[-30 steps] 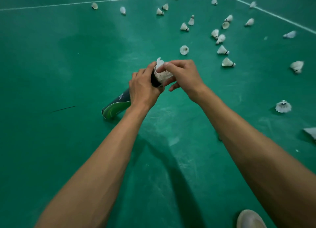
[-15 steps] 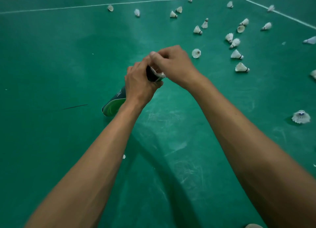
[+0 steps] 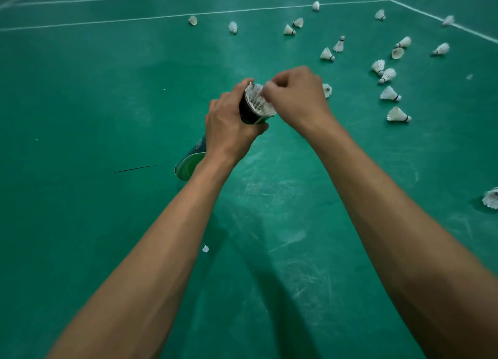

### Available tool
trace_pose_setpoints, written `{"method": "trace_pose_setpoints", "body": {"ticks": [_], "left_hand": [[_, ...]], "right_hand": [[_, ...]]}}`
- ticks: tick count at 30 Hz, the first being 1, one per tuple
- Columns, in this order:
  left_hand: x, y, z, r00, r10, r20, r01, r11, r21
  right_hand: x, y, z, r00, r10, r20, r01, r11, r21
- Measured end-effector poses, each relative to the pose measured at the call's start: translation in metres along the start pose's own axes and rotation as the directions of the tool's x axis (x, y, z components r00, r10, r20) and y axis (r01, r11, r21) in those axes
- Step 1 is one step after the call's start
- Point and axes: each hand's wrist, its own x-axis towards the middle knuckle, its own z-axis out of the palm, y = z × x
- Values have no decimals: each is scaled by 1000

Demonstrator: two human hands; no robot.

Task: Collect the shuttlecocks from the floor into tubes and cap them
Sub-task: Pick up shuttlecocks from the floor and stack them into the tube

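Observation:
My left hand (image 3: 229,124) grips a dark tube (image 3: 188,163) with a green lower end, held tilted above the floor. White feathers of a shuttlecock (image 3: 258,102) stick out of the tube's open mouth. My right hand (image 3: 295,96), fingers curled, pinches those feathers at the rim. Several more white shuttlecocks lie scattered on the green court to the right and far side, such as the shuttlecock (image 3: 398,115) closest to my right hand and another shuttlecock (image 3: 389,94) just beyond it. No cap is in view.
White court lines (image 3: 161,16) cross the far floor. A loose feather (image 3: 205,248) lies on the scuffed green floor between my forearms. One shuttlecock (image 3: 490,198) sits at the right edge. A thin dark streak (image 3: 134,168) marks the floor at left.
My right hand pressed over the tube's mouth and has now drawn back a little, so the feathers show at the rim again. The view has tilted up slightly.

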Motion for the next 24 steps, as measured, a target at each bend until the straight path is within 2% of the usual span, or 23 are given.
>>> {"method": "trace_pose_setpoints", "body": {"ticks": [4,6,7,9,12,14,16,18,19,21,24], "left_hand": [[0,-1,0,1000,11,4,-11,1000,-12],[-4,-1,0,1000,28,6,-28,1000,-11],[-6,-2,0,999,35,6,-34,999,-11],[-9,-2,-2,999,34,11,-34,999,-19],[-13,-5,-3,997,54,56,-53,998,-25],[-17,-8,-3,994,80,79,-80,997,7],[-17,-12,-3,995,58,87,-60,998,22],[-15,-17,-5,996,29,87,-31,999,14],[-13,-20,-6,996,17,89,-18,1000,12],[-12,-24,-7,995,10,101,-12,1000,23],[-16,-21,-8,993,38,115,-40,999,19]], "right_hand": [[-9,0,3,990,-15,137,22,999,-48],[-10,-2,5,965,22,262,-4,998,-71],[-11,-3,7,933,64,353,-52,998,-44],[-16,-4,9,822,156,547,-224,973,61],[-23,-3,9,696,192,692,-345,934,88],[-24,-4,11,675,181,715,-323,944,66],[-21,-6,15,769,164,618,-267,961,77],[-14,-7,17,886,143,442,-202,975,90],[-10,-9,15,908,122,402,-169,982,83],[-9,-15,9,873,111,474,-153,987,51],[-18,-22,8,722,191,665,-231,973,-28]]}}
